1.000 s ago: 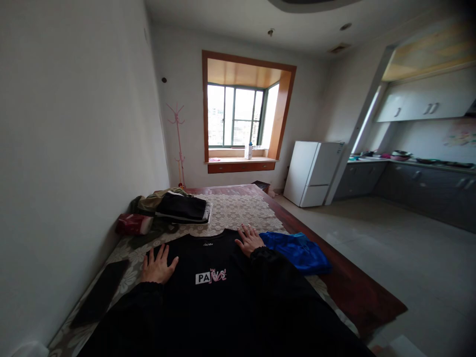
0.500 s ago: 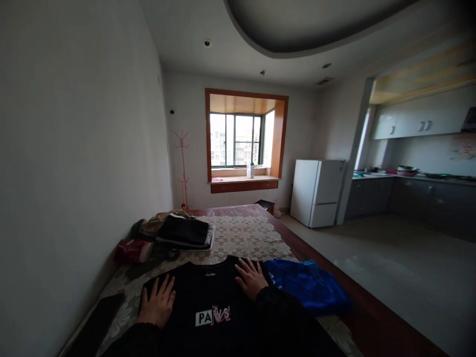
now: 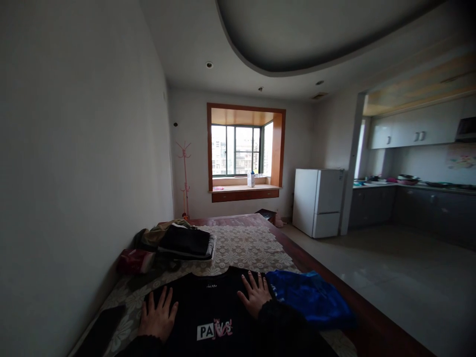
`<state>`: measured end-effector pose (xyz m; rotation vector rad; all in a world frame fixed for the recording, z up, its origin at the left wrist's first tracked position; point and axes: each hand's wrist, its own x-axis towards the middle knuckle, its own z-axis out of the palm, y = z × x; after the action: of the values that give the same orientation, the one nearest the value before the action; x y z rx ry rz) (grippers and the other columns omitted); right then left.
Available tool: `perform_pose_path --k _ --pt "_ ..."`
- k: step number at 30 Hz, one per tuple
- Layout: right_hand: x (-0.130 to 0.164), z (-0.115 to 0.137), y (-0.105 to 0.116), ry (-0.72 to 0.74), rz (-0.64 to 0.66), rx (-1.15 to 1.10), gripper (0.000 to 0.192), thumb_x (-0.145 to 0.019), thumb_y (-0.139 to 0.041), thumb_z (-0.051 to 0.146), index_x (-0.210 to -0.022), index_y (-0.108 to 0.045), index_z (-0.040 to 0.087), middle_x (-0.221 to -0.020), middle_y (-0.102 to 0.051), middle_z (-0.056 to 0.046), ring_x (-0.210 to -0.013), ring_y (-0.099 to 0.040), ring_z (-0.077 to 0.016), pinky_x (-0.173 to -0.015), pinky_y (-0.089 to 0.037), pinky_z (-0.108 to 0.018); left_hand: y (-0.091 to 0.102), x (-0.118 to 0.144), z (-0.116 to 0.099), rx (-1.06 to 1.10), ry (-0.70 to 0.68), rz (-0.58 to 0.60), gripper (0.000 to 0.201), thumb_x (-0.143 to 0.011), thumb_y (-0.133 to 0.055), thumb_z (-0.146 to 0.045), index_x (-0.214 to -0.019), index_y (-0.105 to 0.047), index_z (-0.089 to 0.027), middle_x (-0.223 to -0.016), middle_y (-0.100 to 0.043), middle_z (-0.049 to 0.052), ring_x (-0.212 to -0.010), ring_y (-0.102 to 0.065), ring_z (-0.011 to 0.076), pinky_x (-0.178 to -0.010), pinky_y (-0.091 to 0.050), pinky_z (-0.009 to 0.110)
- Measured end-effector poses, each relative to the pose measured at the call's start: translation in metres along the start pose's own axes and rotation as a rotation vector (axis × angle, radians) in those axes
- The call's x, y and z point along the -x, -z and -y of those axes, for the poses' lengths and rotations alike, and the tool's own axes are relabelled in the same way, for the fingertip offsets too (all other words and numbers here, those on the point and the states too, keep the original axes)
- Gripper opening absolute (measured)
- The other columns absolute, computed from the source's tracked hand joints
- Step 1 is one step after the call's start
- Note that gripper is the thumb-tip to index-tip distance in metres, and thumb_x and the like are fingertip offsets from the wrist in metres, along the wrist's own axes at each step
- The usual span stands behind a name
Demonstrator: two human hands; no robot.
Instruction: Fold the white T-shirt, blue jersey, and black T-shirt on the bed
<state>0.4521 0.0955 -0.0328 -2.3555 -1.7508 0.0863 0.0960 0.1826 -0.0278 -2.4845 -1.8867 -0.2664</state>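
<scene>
Wooden table (image 3: 357,332) under lace cloth (image 3: 241,248). On it: black shirt (image 3: 208,307), blue garment (image 3: 310,300) beside it, folded clothes pile (image 3: 178,243) by wall.

Black T-shirt (image 3: 211,310), spread flat and face up on the lace-covered table, collar toward the far end, white and pink "PA..." print on the chest near the bottom edge of the view. Pressed down at its left and right shoulders under open palms.
</scene>
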Motion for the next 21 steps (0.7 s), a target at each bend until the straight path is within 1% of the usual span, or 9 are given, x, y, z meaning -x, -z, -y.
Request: perform_pose_path --k 4,6,8,11,14,16,19,21 --pt "0.004 0.004 0.010 0.015 -0.004 0.002 0.079 -0.093 -0.030 0.073 -0.157 -0.037 0.027 -0.168 -0.019 -0.005 -0.153 -0.007 -0.0408 -0.121 -0.006 -0.060 0.017 0.006 -0.010 -0.028 0.051 -0.004 0.066 -0.095 -0.026 -0.050 -0.154 -0.039 -0.023 -0.164 -0.033 0.007 -0.149 -0.027 0.0434 -0.118 -0.022 0.065" --pt "0.009 0.006 0.017 0.031 0.005 0.005 0.077 -0.095 -0.029 0.070 -0.158 -0.035 0.027 -0.167 -0.020 -0.005 -0.154 -0.008 -0.0379 -0.122 -0.007 -0.060 0.027 0.014 -0.016 -0.032 0.048 0.000 0.063 -0.095 -0.027 -0.045 -0.154 -0.039 -0.024 -0.164 -0.034 0.005 -0.150 -0.027 0.0411 -0.120 -0.021 0.062" --pt "0.018 0.005 0.022 0.061 0.031 0.008 0.073 -0.097 -0.028 0.066 -0.158 -0.033 0.028 -0.167 -0.022 -0.005 -0.154 -0.010 -0.0340 -0.122 -0.008 -0.058 0.033 0.029 -0.016 -0.038 0.038 0.032 0.061 -0.095 -0.028 -0.041 -0.154 -0.039 -0.025 -0.164 -0.034 0.004 -0.151 -0.026 0.0378 -0.121 -0.020 0.061" --pt "0.040 -0.009 0.017 0.108 0.064 0.007 0.069 -0.097 -0.030 0.063 -0.157 -0.036 0.029 -0.165 -0.026 -0.003 -0.153 -0.016 -0.0331 -0.123 -0.012 -0.056 0.033 0.059 -0.008 -0.034 -0.019 0.097 0.062 -0.095 -0.029 -0.043 -0.154 -0.037 -0.027 -0.164 -0.032 0.002 -0.153 -0.024 0.0338 -0.122 -0.018 0.058" --pt "0.062 -0.027 0.004 0.183 0.025 -0.033 0.071 -0.096 -0.031 0.069 -0.156 -0.037 0.032 -0.165 -0.025 -0.002 -0.153 -0.018 -0.0337 -0.123 -0.015 -0.053 0.030 0.086 0.002 -0.012 -0.110 0.122 0.063 -0.094 -0.031 -0.048 -0.154 -0.036 -0.029 -0.164 -0.030 -0.001 -0.154 -0.021 0.0293 -0.124 -0.017 0.054" --pt "0.073 -0.030 0.004 0.211 0.004 -0.042 0.071 -0.096 -0.029 0.071 -0.156 -0.036 0.033 -0.166 -0.023 -0.001 -0.153 -0.018 -0.0325 -0.124 -0.015 -0.052 0.036 0.096 0.000 -0.008 -0.113 0.124 0.063 -0.094 -0.031 -0.047 -0.154 -0.035 -0.029 -0.164 -0.029 -0.002 -0.154 -0.019 0.0276 -0.125 -0.017 0.053" --pt "0.091 -0.016 0.023 0.190 0.036 -0.006 0.071 -0.099 -0.027 0.066 -0.158 -0.034 0.027 -0.167 -0.020 -0.004 -0.154 -0.014 -0.0307 -0.124 -0.012 -0.050 0.058 0.106 -0.012 -0.024 -0.061 0.151 0.063 -0.095 -0.030 -0.045 -0.155 -0.033 -0.027 -0.166 -0.024 -0.001 -0.155 -0.017 0.0282 -0.125 -0.013 0.057" --pt "0.108 -0.007 0.037 0.166 0.097 0.011 0.070 -0.100 -0.026 0.060 -0.159 -0.031 0.022 -0.167 -0.018 -0.006 -0.154 -0.013 -0.0284 -0.125 -0.012 -0.049 0.069 0.118 -0.018 -0.052 -0.042 0.171 0.062 -0.096 -0.029 -0.041 -0.156 -0.033 -0.023 -0.166 -0.023 0.001 -0.155 -0.016 0.0287 -0.124 -0.011 0.059"
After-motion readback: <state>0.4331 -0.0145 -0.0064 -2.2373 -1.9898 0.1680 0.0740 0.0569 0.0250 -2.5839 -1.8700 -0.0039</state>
